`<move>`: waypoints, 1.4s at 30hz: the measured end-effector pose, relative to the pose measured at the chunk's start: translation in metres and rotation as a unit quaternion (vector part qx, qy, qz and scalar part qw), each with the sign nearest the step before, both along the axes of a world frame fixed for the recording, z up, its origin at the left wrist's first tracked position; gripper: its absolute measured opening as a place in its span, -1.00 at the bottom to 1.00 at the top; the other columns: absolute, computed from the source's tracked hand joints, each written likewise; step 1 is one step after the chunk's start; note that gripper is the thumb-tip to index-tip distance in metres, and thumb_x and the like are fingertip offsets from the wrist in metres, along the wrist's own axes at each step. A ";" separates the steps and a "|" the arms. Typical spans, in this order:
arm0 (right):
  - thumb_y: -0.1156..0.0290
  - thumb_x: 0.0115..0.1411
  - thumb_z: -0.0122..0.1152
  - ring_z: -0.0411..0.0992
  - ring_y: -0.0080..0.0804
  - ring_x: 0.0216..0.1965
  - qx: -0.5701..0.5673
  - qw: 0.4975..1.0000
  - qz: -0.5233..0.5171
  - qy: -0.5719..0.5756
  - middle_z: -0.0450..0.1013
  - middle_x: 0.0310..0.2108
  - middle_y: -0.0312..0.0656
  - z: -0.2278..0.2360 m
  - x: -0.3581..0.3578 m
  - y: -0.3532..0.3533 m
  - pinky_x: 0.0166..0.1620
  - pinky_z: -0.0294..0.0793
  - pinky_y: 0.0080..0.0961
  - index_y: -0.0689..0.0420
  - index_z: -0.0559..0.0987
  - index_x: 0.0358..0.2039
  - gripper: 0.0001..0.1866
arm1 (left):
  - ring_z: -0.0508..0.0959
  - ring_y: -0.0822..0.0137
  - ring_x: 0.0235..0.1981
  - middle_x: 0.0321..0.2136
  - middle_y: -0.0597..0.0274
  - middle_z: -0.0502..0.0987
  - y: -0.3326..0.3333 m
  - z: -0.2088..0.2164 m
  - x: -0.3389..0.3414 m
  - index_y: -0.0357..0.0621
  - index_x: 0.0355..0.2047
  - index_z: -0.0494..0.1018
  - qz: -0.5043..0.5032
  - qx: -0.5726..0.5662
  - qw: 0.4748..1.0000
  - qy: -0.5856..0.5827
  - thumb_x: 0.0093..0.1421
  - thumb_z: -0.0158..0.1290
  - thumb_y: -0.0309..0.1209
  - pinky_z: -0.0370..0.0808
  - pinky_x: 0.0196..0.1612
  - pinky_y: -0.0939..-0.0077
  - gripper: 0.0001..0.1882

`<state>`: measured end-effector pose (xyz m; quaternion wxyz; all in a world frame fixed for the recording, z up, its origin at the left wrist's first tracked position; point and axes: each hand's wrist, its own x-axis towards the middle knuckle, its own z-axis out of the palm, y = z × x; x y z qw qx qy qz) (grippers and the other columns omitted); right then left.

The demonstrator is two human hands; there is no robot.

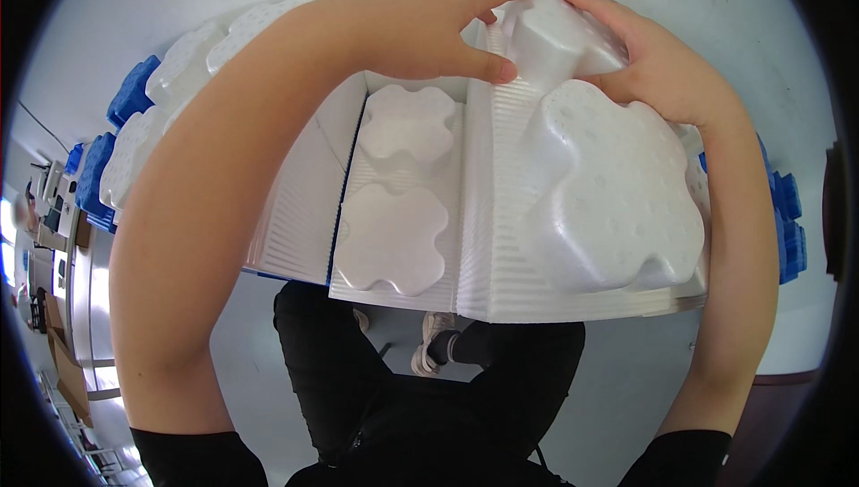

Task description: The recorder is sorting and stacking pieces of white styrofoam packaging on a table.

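Observation:
A white ribbed plastic tray [514,245] with large rounded, wavy-edged humps lies in front of me on the right. My right hand [658,62] curves round its far hump [564,35], with the fingertips at the hump's far end and the thumb in the dip before the near hump [617,187]. At the tray's far left corner is my left hand [438,30], fingers and thumb spread wide. Its thumb tip rests on the ribbed edge. Left of that tray, a second white tray section [452,218] holds two flat-topped, wavy-edged humps [394,238], lower down beside a dark blue edge.
White and blue humped trays [134,93] stand to the left on the light table. More blue pieces [787,227] show beyond my right forearm. Below the table's near edge are my black-clad legs [331,353] and a light shoe [431,344]. Benches and equipment [67,236] line the far left.

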<state>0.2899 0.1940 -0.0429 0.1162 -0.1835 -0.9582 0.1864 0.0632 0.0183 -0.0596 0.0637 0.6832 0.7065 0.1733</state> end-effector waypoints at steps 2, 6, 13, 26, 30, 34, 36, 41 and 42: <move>0.29 0.12 0.48 0.40 -0.01 0.41 0.002 1.000 0.000 -0.001 0.37 0.48 0.05 -0.001 0.001 0.001 0.44 0.38 -0.27 0.11 0.33 0.56 -0.03 | 0.64 -0.10 0.20 0.36 -0.12 0.52 0.001 -0.002 0.000 0.33 0.63 0.14 0.001 0.001 1.000 -0.001 0.31 0.31 0.11 0.63 0.20 0.02 -0.03; 0.29 0.13 0.48 0.39 -0.01 0.42 0.006 1.000 -0.003 0.000 0.37 0.48 0.05 0.000 0.000 -0.001 0.44 0.38 -0.27 0.10 0.33 0.56 -0.03 | 0.64 -0.09 0.20 0.36 -0.11 0.52 0.000 0.000 0.001 0.33 0.63 0.14 0.010 -0.003 1.000 0.007 0.31 0.31 0.11 0.65 0.18 0.02 -0.03; 0.52 0.12 0.48 0.45 -0.17 0.35 0.004 1.000 -0.010 0.006 0.42 0.44 -0.09 -0.001 -0.001 0.000 0.33 0.50 -0.28 -0.01 0.34 0.57 -0.03 | 0.64 -0.09 0.19 0.36 -0.11 0.52 0.000 -0.002 0.000 0.34 0.63 0.14 0.005 0.003 1.000 0.012 0.31 0.30 0.14 0.67 0.14 0.02 -0.03; 0.24 0.13 0.48 0.40 -0.01 0.41 0.009 1.000 -0.004 -0.003 0.38 0.47 0.06 0.001 0.000 0.000 0.44 0.38 -0.27 0.09 0.34 0.56 -0.03 | 0.66 0.06 -0.03 0.13 0.00 0.63 0.000 0.006 0.001 0.24 0.48 0.43 -0.011 0.046 0.999 -0.012 0.34 0.27 0.19 0.61 0.10 0.18 -0.22; 0.24 0.13 0.48 0.37 -0.01 0.45 0.012 1.000 -0.009 -0.008 0.36 0.48 0.07 0.004 0.000 -0.002 0.46 0.35 -0.27 0.10 0.34 0.55 -0.03 | 0.58 0.21 -0.11 -0.05 0.16 0.63 -0.016 0.020 0.013 0.15 0.30 0.62 -0.083 0.056 0.988 -0.121 0.29 0.36 0.11 0.56 0.05 0.29 -0.35; 0.25 0.11 0.48 0.35 -0.01 0.47 -0.017 1.000 -0.004 -0.006 0.34 0.49 0.08 0.002 0.000 -0.001 0.47 0.34 -0.27 0.11 0.34 0.56 -0.02 | 0.58 0.25 -0.02 -0.03 0.20 0.63 -0.027 0.024 0.010 0.14 0.30 0.62 -0.161 0.063 0.982 -0.077 0.17 0.48 0.01 0.53 0.10 0.34 -0.29; 0.27 0.10 0.48 0.35 -0.01 0.46 -0.019 1.000 -0.003 -0.006 0.35 0.49 0.08 0.002 0.001 0.001 0.46 0.35 -0.27 0.11 0.34 0.56 -0.01 | 0.57 0.27 0.04 0.03 0.24 0.64 -0.031 0.035 0.022 0.15 0.30 0.63 -0.202 -0.045 0.966 -0.157 0.01 0.59 -0.09 0.50 0.12 0.35 -0.20; 0.30 0.07 0.48 0.39 0.00 0.43 -0.032 0.999 -0.015 -0.006 0.40 0.45 0.09 0.006 0.001 -0.004 0.41 0.41 -0.24 0.11 0.34 0.56 0.00 | 0.59 0.28 0.02 0.02 0.29 0.68 -0.024 0.021 0.024 0.14 0.29 0.64 -0.217 -0.023 0.963 -0.160 -0.09 0.63 -0.18 0.50 0.10 0.35 -0.14; 0.29 0.06 0.51 0.41 0.01 0.41 -0.039 0.999 -0.019 -0.013 0.42 0.42 0.10 0.007 0.000 -0.004 0.39 0.43 -0.22 0.11 0.32 0.56 0.03 | 0.59 0.29 0.01 0.00 0.30 0.70 -0.022 0.020 0.024 0.13 0.29 0.64 -0.220 -0.023 0.963 -0.152 -0.08 0.63 -0.20 0.50 0.08 0.35 -0.15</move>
